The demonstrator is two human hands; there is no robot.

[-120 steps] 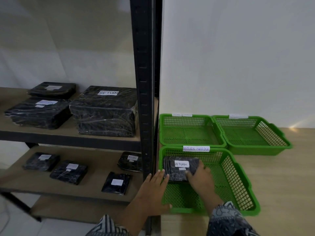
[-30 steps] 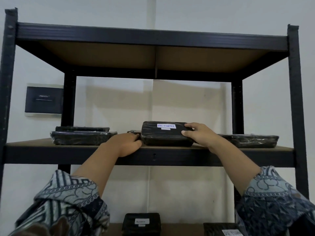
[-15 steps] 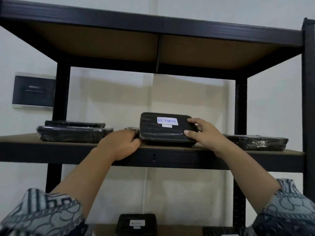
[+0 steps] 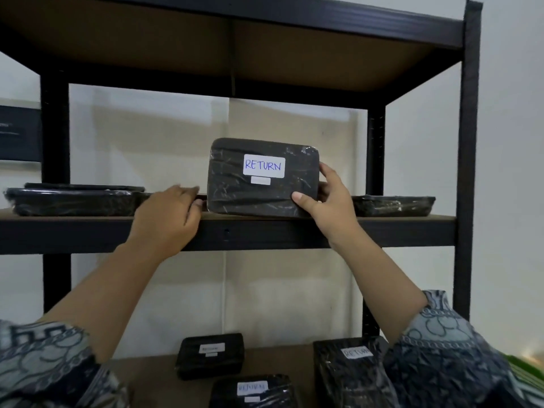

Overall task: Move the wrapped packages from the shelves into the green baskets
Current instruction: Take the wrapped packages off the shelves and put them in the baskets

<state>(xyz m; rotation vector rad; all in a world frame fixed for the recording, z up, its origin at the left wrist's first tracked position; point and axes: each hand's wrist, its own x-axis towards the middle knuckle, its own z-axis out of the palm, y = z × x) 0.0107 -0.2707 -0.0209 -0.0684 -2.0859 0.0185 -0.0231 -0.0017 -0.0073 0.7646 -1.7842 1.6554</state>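
Note:
A black wrapped package [image 4: 259, 195] with a white "RETURN" label stands tilted up on its front edge on the upper shelf [image 4: 265, 231], label facing me. My right hand [image 4: 326, 201] grips its right end, thumb on the front face. My left hand [image 4: 170, 213] rests on the shelf edge just left of the package, fingers curled, holding nothing. A sliver of a green basket [image 4: 527, 366] shows at the bottom right.
Flat black packages lie on the same shelf at the left [image 4: 73, 200] and right [image 4: 393, 206]. Three more labelled packages sit on the shelf below [image 4: 210, 354]. Black uprights [image 4: 468, 142] frame the rack, and the board above hangs low.
The right hand has tipped the package from lying flat to standing on its edge with the label facing me. The left hand has come off it onto the shelf edge. The view has moved closer.

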